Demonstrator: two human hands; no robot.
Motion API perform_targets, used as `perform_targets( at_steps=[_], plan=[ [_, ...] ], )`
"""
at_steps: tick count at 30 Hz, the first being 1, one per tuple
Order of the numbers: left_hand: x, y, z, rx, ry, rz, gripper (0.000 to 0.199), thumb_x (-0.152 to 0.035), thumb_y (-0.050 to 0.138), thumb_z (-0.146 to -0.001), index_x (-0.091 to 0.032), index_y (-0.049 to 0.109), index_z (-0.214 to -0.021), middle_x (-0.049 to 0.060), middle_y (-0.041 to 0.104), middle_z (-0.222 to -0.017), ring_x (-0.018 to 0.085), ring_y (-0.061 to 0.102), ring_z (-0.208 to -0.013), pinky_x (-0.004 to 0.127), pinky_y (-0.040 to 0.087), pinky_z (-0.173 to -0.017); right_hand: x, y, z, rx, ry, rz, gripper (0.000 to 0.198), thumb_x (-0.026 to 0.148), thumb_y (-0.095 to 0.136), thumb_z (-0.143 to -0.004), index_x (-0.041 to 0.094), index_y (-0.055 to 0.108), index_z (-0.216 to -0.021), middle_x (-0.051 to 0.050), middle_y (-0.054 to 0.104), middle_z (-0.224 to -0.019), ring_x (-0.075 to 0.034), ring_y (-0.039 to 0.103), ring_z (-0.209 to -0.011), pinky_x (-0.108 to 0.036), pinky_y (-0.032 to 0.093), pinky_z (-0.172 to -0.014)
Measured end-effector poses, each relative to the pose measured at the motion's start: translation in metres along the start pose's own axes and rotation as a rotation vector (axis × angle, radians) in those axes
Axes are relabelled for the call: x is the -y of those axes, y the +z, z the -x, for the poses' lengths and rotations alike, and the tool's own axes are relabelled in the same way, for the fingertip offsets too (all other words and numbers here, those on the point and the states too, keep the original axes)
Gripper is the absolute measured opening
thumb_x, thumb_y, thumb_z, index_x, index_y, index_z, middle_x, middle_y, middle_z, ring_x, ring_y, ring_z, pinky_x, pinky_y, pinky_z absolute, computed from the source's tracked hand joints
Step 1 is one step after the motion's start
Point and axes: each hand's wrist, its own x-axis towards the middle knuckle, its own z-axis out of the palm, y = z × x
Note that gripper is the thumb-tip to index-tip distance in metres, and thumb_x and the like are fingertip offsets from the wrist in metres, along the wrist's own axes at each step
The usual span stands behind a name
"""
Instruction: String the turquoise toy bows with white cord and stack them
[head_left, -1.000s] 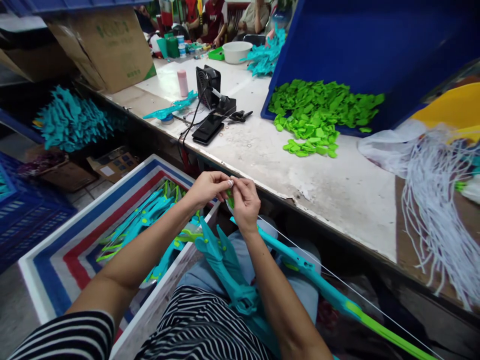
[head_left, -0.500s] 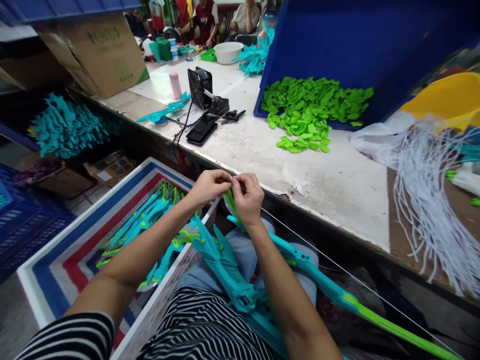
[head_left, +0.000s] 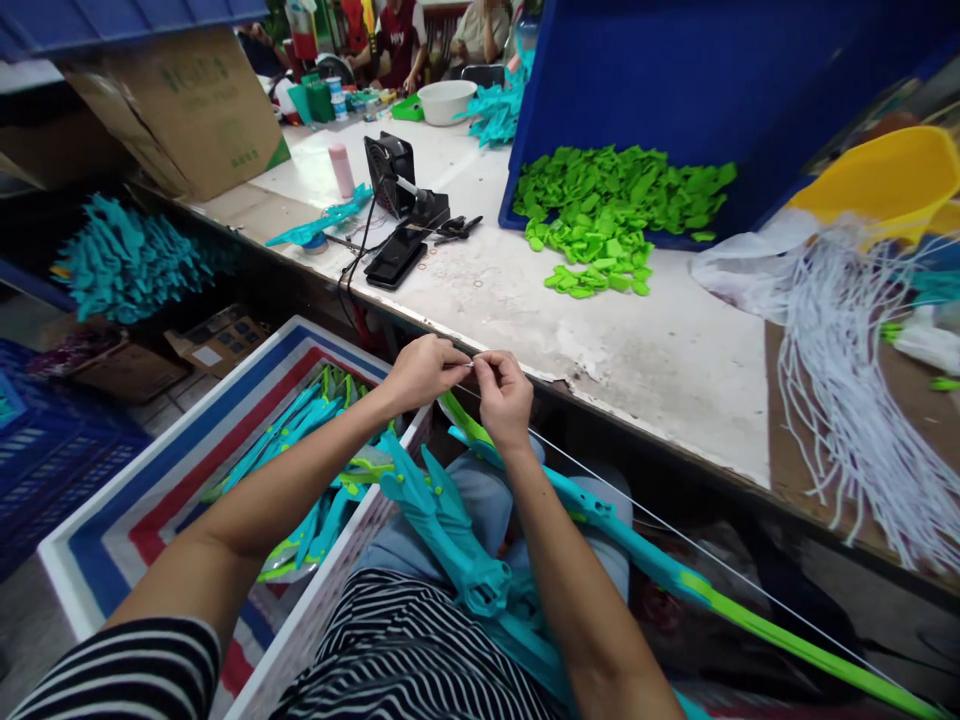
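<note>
A turquoise and lime-green plastic toy bow (head_left: 645,543) lies across my lap, its long limb reaching to the lower right. Its turquoise stock (head_left: 442,520) rests against my striped shirt. White string (head_left: 570,457) runs from the far end of the limb up to my hands. My left hand (head_left: 429,372) pinches the string between thumb and finger. Close beside it, my right hand (head_left: 505,400) pinches the string too, above the bow's green tip (head_left: 460,414). The fingertips hide how the string's end is formed.
A white crate (head_left: 64,560) with a striped liner holds similar toys on my left. On the table (head_left: 675,370) are green plastic pieces (head_left: 600,240) spilling from a blue bin (head_left: 645,80), a small fan (head_left: 390,170), a phone (head_left: 396,262) and white strings (head_left: 847,380). People sit beyond.
My fingertips have shifted slightly, and a short bit of white string now shows between them. More of the bow's green tip shows below my hands. The whole view has moved slightly.
</note>
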Motion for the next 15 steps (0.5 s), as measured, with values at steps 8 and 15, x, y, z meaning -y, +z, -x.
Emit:
perform_targets(
  at_steps=[8,15],
  plan=[
    [0.0067,-0.0100,-0.0042,0.051,0.015,0.254,0.016,-0.020,0.056,-0.075,-0.016,0.071,-0.077,0.000,0.064,-0.063,0.011,0.051,-0.058,0.020,0.034,-0.056,0.0038,-0.0026,0.0045,0.004,0.034,-0.067,0.013,0.028,0.049,-0.088,0.021,0.054,-0.078,-0.003,0.056,-0.079,-0.016,0.057,-0.071,-0.030,0.053,-0.065],
    [0.0011,-0.0041,-0.0067,0.103,-0.036,0.339,0.020,-0.022,0.056,-0.074,-0.016,0.075,-0.073,0.000,0.067,-0.062,0.012,0.054,-0.058,0.019,0.035,-0.055,0.0000,-0.0039,0.0047,-0.019,-0.027,-0.013,0.014,0.027,0.049,-0.088,0.020,0.055,-0.077,-0.002,0.057,-0.078,-0.017,0.056,-0.077,-0.031,0.048,-0.072]
  ],
)
